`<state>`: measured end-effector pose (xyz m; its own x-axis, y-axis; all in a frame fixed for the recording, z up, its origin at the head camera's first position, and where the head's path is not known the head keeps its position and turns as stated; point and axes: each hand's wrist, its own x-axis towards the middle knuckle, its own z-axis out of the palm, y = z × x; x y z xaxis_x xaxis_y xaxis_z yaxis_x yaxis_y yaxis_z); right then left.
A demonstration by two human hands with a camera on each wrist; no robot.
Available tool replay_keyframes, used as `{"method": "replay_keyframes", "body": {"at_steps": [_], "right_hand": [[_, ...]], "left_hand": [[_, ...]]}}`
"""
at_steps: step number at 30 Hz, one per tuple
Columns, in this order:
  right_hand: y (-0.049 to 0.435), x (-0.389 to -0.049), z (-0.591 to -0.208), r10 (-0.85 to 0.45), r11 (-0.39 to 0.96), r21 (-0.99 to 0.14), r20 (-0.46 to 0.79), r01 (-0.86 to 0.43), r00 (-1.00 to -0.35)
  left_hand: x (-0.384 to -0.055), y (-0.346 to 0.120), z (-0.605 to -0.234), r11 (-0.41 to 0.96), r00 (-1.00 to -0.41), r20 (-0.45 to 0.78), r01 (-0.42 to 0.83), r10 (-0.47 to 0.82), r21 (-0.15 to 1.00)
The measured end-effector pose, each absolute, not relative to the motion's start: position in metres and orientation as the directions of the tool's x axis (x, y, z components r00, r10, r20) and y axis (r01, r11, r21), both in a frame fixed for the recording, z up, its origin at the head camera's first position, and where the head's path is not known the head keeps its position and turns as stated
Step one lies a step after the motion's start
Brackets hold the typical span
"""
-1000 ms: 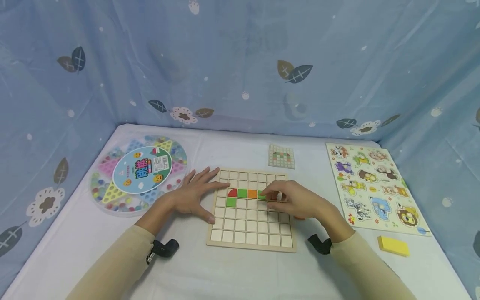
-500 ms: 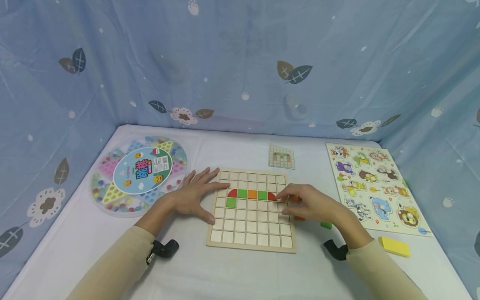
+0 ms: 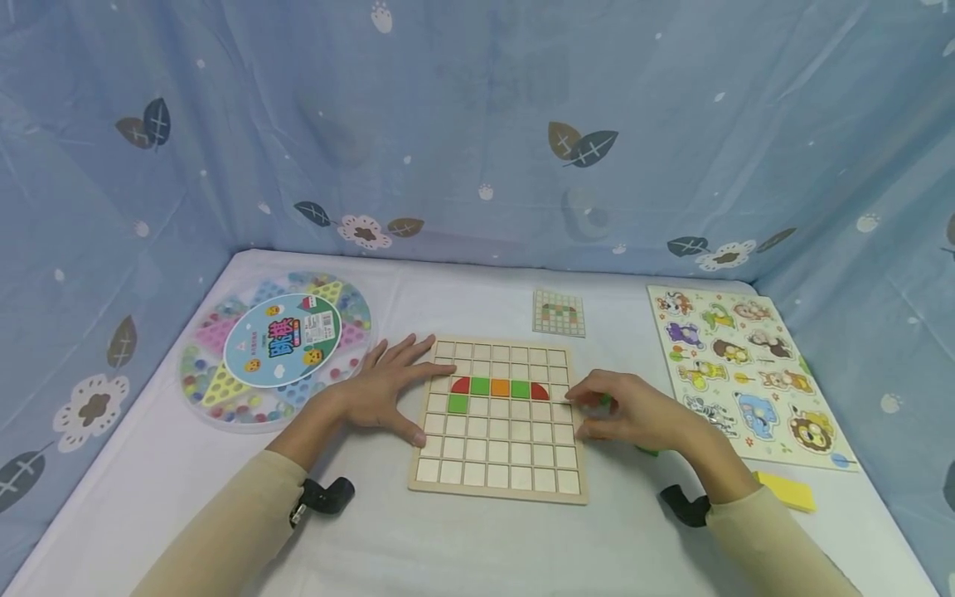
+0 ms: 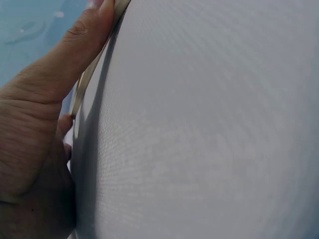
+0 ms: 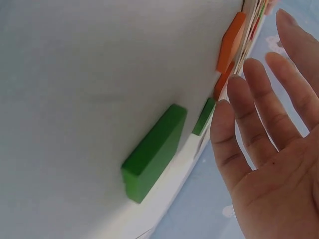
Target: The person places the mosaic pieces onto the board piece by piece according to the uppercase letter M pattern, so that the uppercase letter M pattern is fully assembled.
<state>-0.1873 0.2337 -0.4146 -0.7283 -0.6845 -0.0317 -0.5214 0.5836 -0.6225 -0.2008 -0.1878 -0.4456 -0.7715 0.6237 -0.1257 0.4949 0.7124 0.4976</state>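
A wooden grid board lies mid-table. One row holds a red quarter-round tile, a green tile, an orange tile, another green and another red tile. One more green tile sits below the left end. My left hand rests on the board's left edge, fingers spread. Just off the right edge is my right hand, fingers loosely bent and apart with nothing seen between them. In the right wrist view, orange tiles and green tiles lie on the cloth near its fingers.
A small pattern card lies behind the board. To the left is a round Chinese checkers set. An animal puzzle board and a yellow block are on the right. Blue curtains surround the table.
My right hand has drawn back rightward from the tile row to beside the board, uncovering the right-hand green and red tiles. My left hand has stayed in place.
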Motion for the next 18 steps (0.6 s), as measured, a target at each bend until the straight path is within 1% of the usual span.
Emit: {"method": "replay_keyframes", "body": {"at_steps": [5,10,14,18], "right_hand": [[0.2377,-0.1867,-0.4187,-0.684,0.583,-0.619,-0.024,-0.526,-0.729],[0.2372,-0.1856,-0.4214,-0.684,0.585,-0.632,-0.047,-0.509,-0.728],[0.2392,-0.1841,-0.4195,-0.683,0.585,-0.633,-0.048,-0.506,-0.729],[0.2418,-0.1825,-0.4176,-0.678,0.601,-0.632,-0.08,-0.488,-0.731]], "left_hand": [[-0.1999,-0.1883,-0.4446,0.719,-0.772,-0.132,0.496,0.622,0.488],[-0.1973,-0.1941,-0.4446,0.72,-0.78,-0.123,0.489,0.614,0.493],[-0.1986,-0.1934,-0.4469,0.707,-0.774,-0.106,0.503,0.625,0.497],[-0.2003,-0.1895,-0.4486,0.702,-0.768,-0.104,0.511,0.633,0.496]]}}
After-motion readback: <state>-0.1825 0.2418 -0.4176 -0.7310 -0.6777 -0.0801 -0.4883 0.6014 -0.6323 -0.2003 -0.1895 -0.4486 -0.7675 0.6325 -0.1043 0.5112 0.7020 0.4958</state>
